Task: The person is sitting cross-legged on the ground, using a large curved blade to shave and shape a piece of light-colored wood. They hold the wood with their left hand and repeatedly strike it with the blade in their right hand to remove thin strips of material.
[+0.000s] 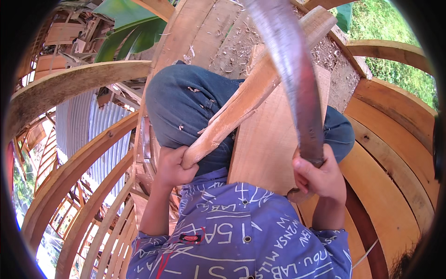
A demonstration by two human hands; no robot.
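Observation:
My left hand [177,166] is closed round the near end of a long, roughly hewn wooden stick [241,100]. The stick slants up and away to the right across a flat wooden board [267,139], which lies between my legs. In my right hand [321,176] is a machete [293,69], gripped at its near end, most of its handle hidden by my fingers. Its broad, curved blade points away from me and passes above the stick in the picture; whether they touch I cannot tell. Splintered cuts show along the stick's lower half.
I sit with bent knees in blue jeans [186,104] inside a curved wooden plank frame. Wood shavings [341,58] litter the planks ahead. Curved ribs [79,76] stand at the left, hull-like planks [390,149] at the right. Corrugated sheet metal [97,135] lies beyond the left ribs.

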